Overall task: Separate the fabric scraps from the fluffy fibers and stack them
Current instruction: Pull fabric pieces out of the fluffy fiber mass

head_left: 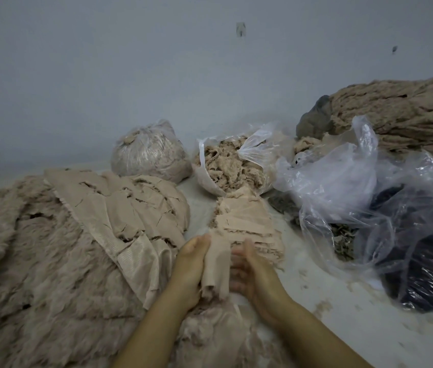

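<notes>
A beige fabric scrap (216, 266) stands between my two hands, low in the middle of the view. My left hand (190, 264) grips its left edge. My right hand (250, 272) is blurred and lies against the scrap's right side; its grasp is unclear. Just beyond my hands lies a stack of flat beige scraps (247, 221). Fluffy beige fibers (32, 261) cover the floor at the left and lie under my wrists. A second heap of larger fabric pieces (127, 203) rests on the fluff.
A tied clear bag of fibers (149, 152) and an open bag of fibers (231, 163) stand by the wall. Crumpled clear plastic bags (348, 187) with dark contents lie at right. A tall pile of fluffy material (401, 115) fills the back right corner.
</notes>
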The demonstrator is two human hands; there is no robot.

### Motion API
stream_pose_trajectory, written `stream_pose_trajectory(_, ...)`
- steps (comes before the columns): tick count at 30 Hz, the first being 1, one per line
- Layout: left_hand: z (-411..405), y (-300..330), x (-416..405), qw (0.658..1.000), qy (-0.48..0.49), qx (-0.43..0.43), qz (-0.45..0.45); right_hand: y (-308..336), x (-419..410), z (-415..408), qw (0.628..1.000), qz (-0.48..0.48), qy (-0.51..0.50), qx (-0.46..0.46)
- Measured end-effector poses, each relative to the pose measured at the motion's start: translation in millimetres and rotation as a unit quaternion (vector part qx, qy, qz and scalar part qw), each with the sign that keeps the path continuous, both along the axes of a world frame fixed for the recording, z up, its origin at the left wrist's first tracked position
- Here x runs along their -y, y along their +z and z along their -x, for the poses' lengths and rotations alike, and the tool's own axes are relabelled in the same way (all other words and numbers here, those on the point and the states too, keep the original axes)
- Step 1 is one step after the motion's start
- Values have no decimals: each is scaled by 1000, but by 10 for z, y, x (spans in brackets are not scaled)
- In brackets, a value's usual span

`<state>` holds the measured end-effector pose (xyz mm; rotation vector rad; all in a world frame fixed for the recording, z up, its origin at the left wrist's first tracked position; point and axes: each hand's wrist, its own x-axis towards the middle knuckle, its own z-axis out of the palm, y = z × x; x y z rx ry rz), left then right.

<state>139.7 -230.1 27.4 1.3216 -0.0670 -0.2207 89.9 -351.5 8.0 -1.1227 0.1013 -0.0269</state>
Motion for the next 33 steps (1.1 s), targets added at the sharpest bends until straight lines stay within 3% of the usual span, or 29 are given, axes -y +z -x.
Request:
stream_pose_trajectory(2, -40, -23, 33, 999, 52, -10, -9, 15, -98, 73, 995, 26, 98, -13)
stream_pose_trajectory(4, -52, -68, 29, 988, 101, 52, -109, -2, -126, 87, 993, 48, 94, -43)
stream_pose_trajectory(7, -11, -86, -43, 915, 170, 198, -308, 8, -103, 91, 996, 18, 62, -67)
stream_pose_trajectory(9, 3, -105, -68, 874, 196, 247, -369, -9, -70, 73, 995, -13, 52, -78)
stream_pose_trajectory(14, -83, -136, -72, 888, 206, 230, -340, 25, -91, 134, 987, -2, 130, -90)
stream_pose_trajectory(23, -213, -82, -202, 930, 225, 199, -209, 31, 127, 180, 943, 224, 245, -20)
stream_pose_trajectory(25, -211, -51, -246, 936, 182, 202, -224, 92, 200, 198, 925, 257, 278, -16)
stream_pose_trajectory(26, -184, -31, -241, 939, 133, 208, -240, 135, 215, 187, 925, 280, 255, -11)
stream_pose_trajectory(30, -47, 117, -115, 938, -119, 245, -213, 233, 232, 86, 941, 337, -13, 33)
stream_pose_trajectory(33, -65, 224, -33, 939, -159, 244, -183, 189, 123, 79, 932, 349, -35, 96)
